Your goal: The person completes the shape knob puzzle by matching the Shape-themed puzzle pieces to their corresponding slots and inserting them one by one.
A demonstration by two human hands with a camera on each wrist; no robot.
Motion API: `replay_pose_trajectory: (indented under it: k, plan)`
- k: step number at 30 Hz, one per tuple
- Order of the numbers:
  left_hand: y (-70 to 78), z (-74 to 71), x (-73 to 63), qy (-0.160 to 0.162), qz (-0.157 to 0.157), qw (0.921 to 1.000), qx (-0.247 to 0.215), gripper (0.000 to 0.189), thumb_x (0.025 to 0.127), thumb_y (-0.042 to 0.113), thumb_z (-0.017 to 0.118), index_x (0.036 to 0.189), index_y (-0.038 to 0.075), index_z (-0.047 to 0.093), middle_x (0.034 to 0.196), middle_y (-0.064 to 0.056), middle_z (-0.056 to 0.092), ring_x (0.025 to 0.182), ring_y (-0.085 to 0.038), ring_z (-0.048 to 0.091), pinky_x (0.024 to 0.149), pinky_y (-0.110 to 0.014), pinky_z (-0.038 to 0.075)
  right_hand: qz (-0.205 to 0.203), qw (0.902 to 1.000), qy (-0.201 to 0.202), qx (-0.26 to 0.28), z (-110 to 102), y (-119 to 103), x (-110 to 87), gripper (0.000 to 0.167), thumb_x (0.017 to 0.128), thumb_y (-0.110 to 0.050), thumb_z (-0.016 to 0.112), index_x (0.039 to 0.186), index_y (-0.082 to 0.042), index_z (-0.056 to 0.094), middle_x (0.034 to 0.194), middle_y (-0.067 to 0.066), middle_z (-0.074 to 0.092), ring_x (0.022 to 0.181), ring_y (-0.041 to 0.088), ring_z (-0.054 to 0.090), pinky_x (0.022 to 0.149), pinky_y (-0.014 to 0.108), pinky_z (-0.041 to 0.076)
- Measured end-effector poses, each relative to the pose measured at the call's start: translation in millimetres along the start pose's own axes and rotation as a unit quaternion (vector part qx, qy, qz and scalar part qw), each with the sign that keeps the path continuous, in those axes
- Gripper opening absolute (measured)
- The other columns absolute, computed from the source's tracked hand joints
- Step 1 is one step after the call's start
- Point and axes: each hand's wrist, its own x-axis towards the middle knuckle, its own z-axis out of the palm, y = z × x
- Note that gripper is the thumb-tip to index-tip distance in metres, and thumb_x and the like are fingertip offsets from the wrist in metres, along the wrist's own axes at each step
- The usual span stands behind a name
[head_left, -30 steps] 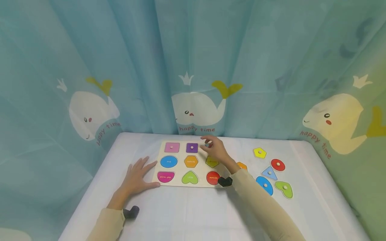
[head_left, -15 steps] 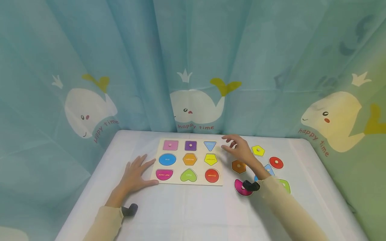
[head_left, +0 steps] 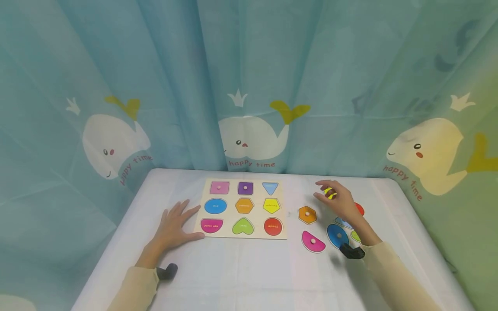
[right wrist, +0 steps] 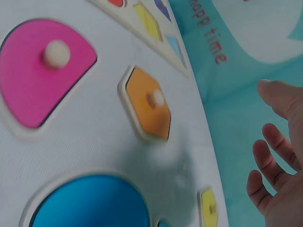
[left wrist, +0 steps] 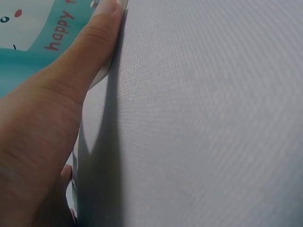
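Observation:
A wooden shape puzzle board (head_left: 258, 233) lies on the table, with a pink rectangle piece (head_left: 215, 188) and a purple square piece (head_left: 250, 192) seated in its far row. The left hand (head_left: 172, 228) rests spread at the board's left edge, its thumb on the near corner. Above the yellow pentagon piece (right wrist: 209, 208) hovers the right hand (head_left: 338, 203), fingers loosely bent and holding nothing; it partly hides that piece in the head view. Near it lie an orange hexagon piece (head_left: 305, 218), a magenta half-round piece (head_left: 309, 245) and a blue oval piece (head_left: 333, 233).
Partly behind the right arm are a red circle piece (head_left: 359, 208), a light blue triangle piece (head_left: 342, 222) and a green heart piece (head_left: 355, 236). A whale-print curtain (head_left: 175, 86) hangs along the table's far edge.
The right hand has moved right, from over the board's far row to above the yellow pentagon piece. The triangle slot on the board has come into view. The left hand stays in place.

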Motion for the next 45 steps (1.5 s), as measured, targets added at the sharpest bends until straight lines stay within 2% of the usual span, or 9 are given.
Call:
replay_pose_trajectory:
  k: [9,16,21,25,29,38,45]
  plan:
    - [-0.7,3.9,0.0,0.006,0.002,1.0000,0.002,0.101,0.072,0.070,0.079,0.155,0.022,0.048,0.166,-0.015,0.030,0.153,-0.046,0.016,0.117,-0.075,0.004,0.037,0.9992,0.004,-0.012,-22.9,22.4,-24.1,0.042,0.095,-0.023,0.076,0.132,-0.006,0.065,0.113,0.018,0.065,0.091,0.029,0.061,0.070,0.021,0.051]
    - [0.1,4.0,0.2,0.003,0.000,1.0000,-0.006,0.101,0.071,0.069,0.080,0.155,0.022,0.048,0.166,-0.016,0.030,0.153,-0.046,0.015,0.117,-0.075,0.003,0.075,0.9969,0.000,-0.025,-33.6,36.3,-44.3,0.043,0.098,-0.026,0.073,0.135,-0.005,0.062,0.115,0.020,0.064,0.097,0.033,0.061,0.074,0.027,0.051]
    - [-2.6,5.2,0.9,-0.005,-0.001,1.0000,0.003,0.102,0.072,0.071,0.078,0.156,0.024,0.047,0.167,-0.014,0.029,0.154,-0.046,0.014,0.117,-0.075,0.003,0.076,0.9966,0.008,-0.033,-35.7,49.0,-57.9,0.041,0.097,-0.025,0.073,0.132,-0.004,0.064,0.110,0.017,0.066,0.092,0.029,0.058,0.071,0.025,0.050]
    - [-3.2,3.4,0.0,0.002,0.002,1.0000,0.002,0.101,0.072,0.071,0.078,0.155,0.022,0.048,0.166,-0.016,0.030,0.153,-0.047,0.016,0.116,-0.076,0.004,0.079,0.9965,0.013,-0.024,-35.9,57.3,-66.4,0.041,0.096,-0.025,0.075,0.130,-0.004,0.065,0.108,0.015,0.068,0.092,0.027,0.059,0.068,0.022,0.050]
    - [-2.4,1.0,-0.3,0.003,0.001,1.0000,0.007,0.100,0.072,0.071,0.078,0.155,0.022,0.048,0.166,-0.016,0.030,0.153,-0.048,0.016,0.116,-0.076,0.004,0.092,0.9954,0.004,-0.026,-34.7,63.3,-72.5,0.042,0.096,-0.027,0.076,0.128,-0.003,0.065,0.105,0.014,0.068,0.092,0.028,0.060,0.066,0.023,0.050]
    - [-0.9,-0.4,-1.0,0.002,0.002,1.0000,0.009,0.100,0.072,0.069,0.079,0.154,0.022,0.049,0.165,-0.016,0.031,0.152,-0.048,0.017,0.116,-0.077,0.005,0.121,0.9923,-0.018,-0.019,-29.0,69.4,-78.5,0.042,0.094,-0.029,0.077,0.124,-0.001,0.068,0.101,0.013,0.067,0.087,0.025,0.057,0.063,0.022,0.050]
    - [0.1,-0.4,0.8,0.003,0.004,1.0000,0.001,0.100,0.072,0.069,0.079,0.155,0.022,0.048,0.166,-0.016,0.030,0.153,-0.048,0.016,0.116,-0.076,0.004,0.133,0.9904,-0.027,-0.025,-24.7,74.3,-81.5,0.039,0.094,-0.030,0.077,0.123,-0.004,0.071,0.104,0.012,0.068,0.089,0.024,0.057,0.066,0.022,0.050]
